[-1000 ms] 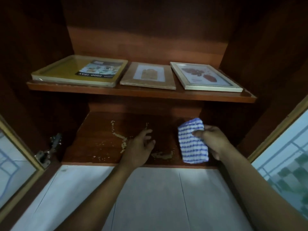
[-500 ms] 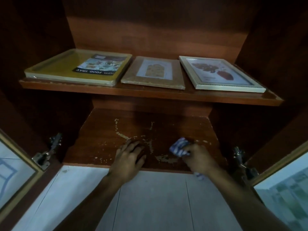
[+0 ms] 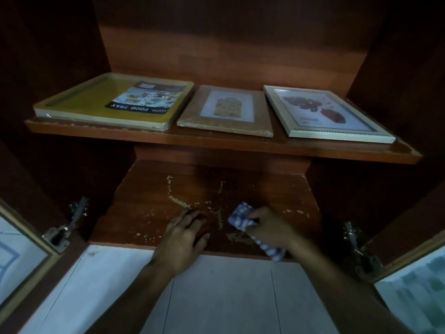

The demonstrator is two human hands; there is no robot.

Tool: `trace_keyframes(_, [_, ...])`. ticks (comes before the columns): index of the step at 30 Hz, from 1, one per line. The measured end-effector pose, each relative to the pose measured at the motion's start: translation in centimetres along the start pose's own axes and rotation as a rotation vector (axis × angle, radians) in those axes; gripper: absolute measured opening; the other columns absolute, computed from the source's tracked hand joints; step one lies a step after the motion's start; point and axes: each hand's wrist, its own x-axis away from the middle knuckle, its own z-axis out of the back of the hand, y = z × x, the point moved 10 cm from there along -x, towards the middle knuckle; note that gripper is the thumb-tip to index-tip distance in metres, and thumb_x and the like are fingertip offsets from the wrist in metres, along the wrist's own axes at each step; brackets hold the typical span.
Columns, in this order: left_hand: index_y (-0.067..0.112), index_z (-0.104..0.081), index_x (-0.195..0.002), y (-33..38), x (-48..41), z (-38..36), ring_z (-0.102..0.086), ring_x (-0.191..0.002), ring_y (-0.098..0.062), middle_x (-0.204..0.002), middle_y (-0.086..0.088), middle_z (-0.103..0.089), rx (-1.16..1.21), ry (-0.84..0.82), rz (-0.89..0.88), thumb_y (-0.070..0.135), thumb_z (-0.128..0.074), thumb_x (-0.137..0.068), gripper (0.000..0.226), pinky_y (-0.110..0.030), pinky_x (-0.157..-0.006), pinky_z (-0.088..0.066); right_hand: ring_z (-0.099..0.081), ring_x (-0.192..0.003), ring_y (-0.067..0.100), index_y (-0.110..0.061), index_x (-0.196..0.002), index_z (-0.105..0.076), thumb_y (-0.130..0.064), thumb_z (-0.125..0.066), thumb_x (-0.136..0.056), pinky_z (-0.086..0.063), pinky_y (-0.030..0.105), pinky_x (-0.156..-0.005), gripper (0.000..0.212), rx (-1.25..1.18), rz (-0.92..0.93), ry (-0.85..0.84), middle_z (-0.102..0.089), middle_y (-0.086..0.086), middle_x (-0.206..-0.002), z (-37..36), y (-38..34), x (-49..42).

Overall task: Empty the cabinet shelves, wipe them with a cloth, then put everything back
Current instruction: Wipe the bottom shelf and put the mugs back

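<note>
Cloth (image 3: 242, 216), checked blue and white, sits bunched on the scuffed bottom shelf (image 3: 277, 189). My right hand (image 3: 272, 229) grips it with curled fingers, and one end trails over the front edge. My left hand (image 3: 184, 237) lies flat just beside it, fingers straight. On the upper shelf (image 3: 216, 143) lie a yellow tray (image 3: 96, 107) and two picture frames (image 3: 226, 112) side by side.

Shelf (image 3: 216, 145): tray (image 3: 81, 109), brown frame (image 3: 192, 116), white frame (image 3: 337, 135)

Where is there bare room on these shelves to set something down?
Lower wooden shelf: bare behind the left hand and right hand with its blue-checked cloth, and left of them. Upper shelf crowded: yellow food tray, brown frame, white frame side by side.
</note>
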Motion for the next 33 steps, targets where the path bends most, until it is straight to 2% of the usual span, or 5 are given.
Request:
trace_keyframes(6, [0.023,-0.040,-0.146,0.5,0.3,-0.2,-0.007,-0.149,-0.020,-0.158,0.001,-0.026,0.007,0.008,0.013,0.065,-0.015,-0.085,0.078,-0.031,-0.117,-0.007,-0.068,-0.064,0.027,-0.011,-0.093,-0.069,-0.037,-0.053,-0.095,-0.051,0.029,-0.052,0.031,-0.148,-0.373,0.528,-0.071,0.019,-0.079,11.0,9.3,-2.8])
trace_keyframes(16, [0.019,-0.072,-0.113,0.6,0.7,1.7,-0.053,-0.126,-0.025,-0.127,-0.001,-0.064,-0.012,0.086,-0.047,0.054,-0.036,-0.087,0.056,-0.032,-0.104,-0.035,-0.056,-0.116,0.010,-0.011,-0.117,-0.067,-0.016,-0.059,-0.095,-0.038,0.017,-0.097,0.024,-0.007,0.181,-0.031,-0.063,0.002,-0.123,-2.0,-2.9,-6.9])
trace_keyframes(21, [0.023,-0.069,-0.119,-2.3,2.7,2.8,-0.050,-0.127,-0.017,-0.127,0.006,-0.063,-0.033,0.106,0.019,0.058,-0.036,-0.089,0.057,-0.028,-0.104,-0.033,-0.053,-0.047,-0.006,-0.026,-0.072,-0.065,-0.004,-0.052,-0.095,-0.042,0.016,-0.058,0.035,-0.035,0.054,-0.058,-0.060,-0.017,-0.052,3.4,0.6,-6.0])
trace_keyframes(28, [0.023,-0.073,-0.111,-3.6,3.8,3.1,-0.056,-0.119,-0.015,-0.122,0.007,-0.066,0.031,0.132,-0.006,0.059,-0.034,-0.093,0.057,-0.033,-0.099,-0.048,-0.056,-0.120,0.032,-0.003,-0.121,-0.064,-0.026,-0.046,-0.092,-0.040,0.038,-0.105,0.040,0.170,0.254,0.059,-0.060,0.014,-0.126,-1.3,-2.9,-13.1])
trace_keyframes(33, [0.019,-0.075,-0.104,-5.8,5.0,4.4,-0.062,-0.109,-0.019,-0.114,0.003,-0.069,-0.006,0.186,0.038,0.045,-0.046,-0.090,0.041,-0.033,-0.090,-0.052,-0.051,-0.104,-0.021,-0.008,-0.089,-0.072,-0.010,-0.060,-0.087,-0.034,0.007,-0.095,0.013,0.087,0.645,-0.299,-0.064,-0.010,-0.102,-6.9,-9.9,-4.5])
